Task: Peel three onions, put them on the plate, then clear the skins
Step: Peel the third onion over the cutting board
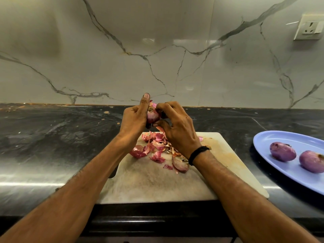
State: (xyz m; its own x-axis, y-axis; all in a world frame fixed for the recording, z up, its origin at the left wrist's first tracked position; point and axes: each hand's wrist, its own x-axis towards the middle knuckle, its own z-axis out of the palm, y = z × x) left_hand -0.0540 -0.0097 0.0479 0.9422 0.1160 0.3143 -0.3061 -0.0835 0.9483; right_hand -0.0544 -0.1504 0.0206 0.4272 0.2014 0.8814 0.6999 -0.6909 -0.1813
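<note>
A pale rectangular cutting board [157, 183] lies on a dark stone counter [52, 137] at its near edge, with a heap of papery red onion skins [157, 149] on its far half. Above the board's far edge, the left hand [134, 118] and the right hand [178, 130] hold a small red onion [153, 114] between them. Right of the board, a blue oval plastic plate [273, 137] carries a peeled purple onion [282, 151] with a second peeled onion [312, 161] just right of it.
</note>
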